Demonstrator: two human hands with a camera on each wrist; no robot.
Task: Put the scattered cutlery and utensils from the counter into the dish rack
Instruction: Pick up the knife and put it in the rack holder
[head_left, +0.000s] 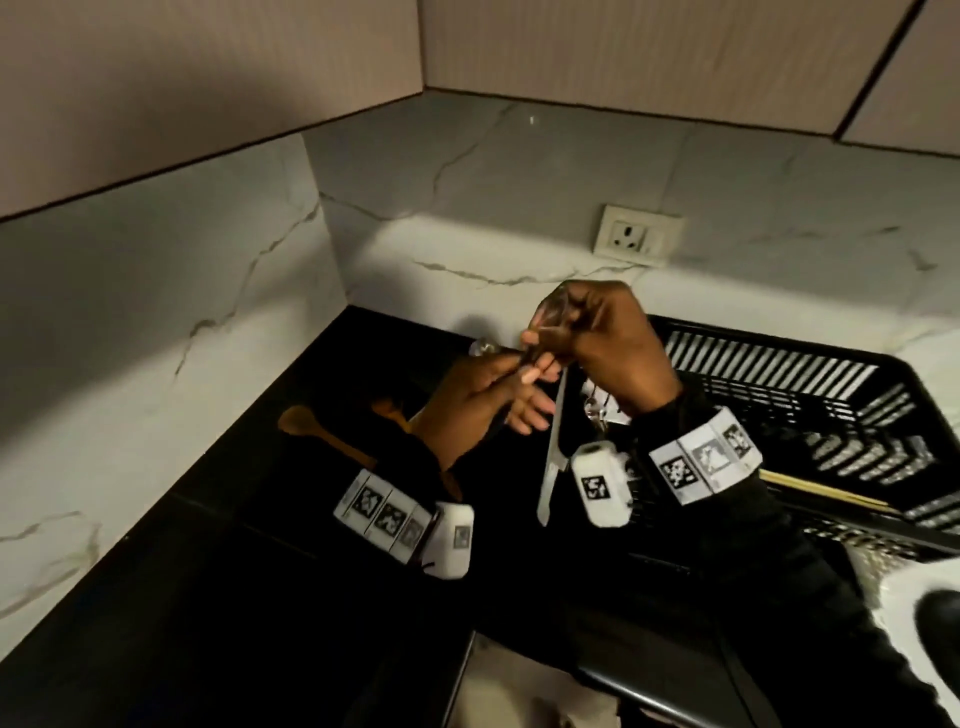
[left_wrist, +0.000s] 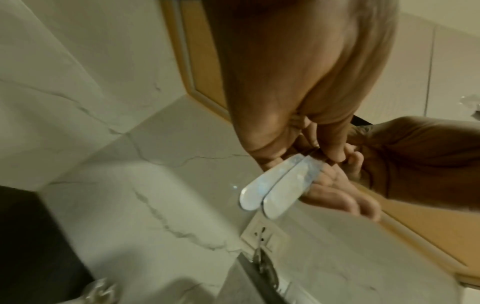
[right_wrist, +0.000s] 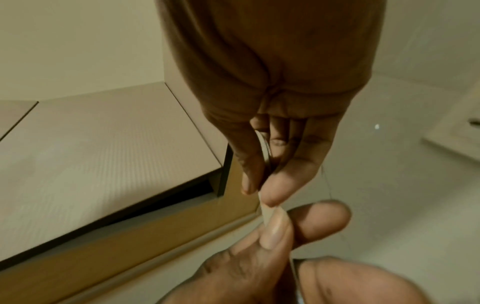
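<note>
Above the black counter (head_left: 260, 571) my two hands meet. My left hand (head_left: 519, 366) pinches two flat metal cutlery handles (left_wrist: 262, 195); their shiny ends (head_left: 480, 347) stick out to its left. My right hand (head_left: 556, 332) grips a long metal utensil (head_left: 551, 447), its bowl end up by the fingers and its handle hanging down. In the right wrist view my right thumb and forefinger (right_wrist: 270, 195) pinch a thin metal edge, and the left thumb (right_wrist: 275, 230) touches it too. The black slatted dish rack (head_left: 779, 348) stands just right of both hands.
A wooden spoon (head_left: 311, 431) lies on the counter left of my left hand. More metal cutlery (head_left: 597, 410) lies below my right hand. Chopsticks (head_left: 821, 491) lie in the rack. A wall socket (head_left: 636, 234) sits on the marble backsplash behind.
</note>
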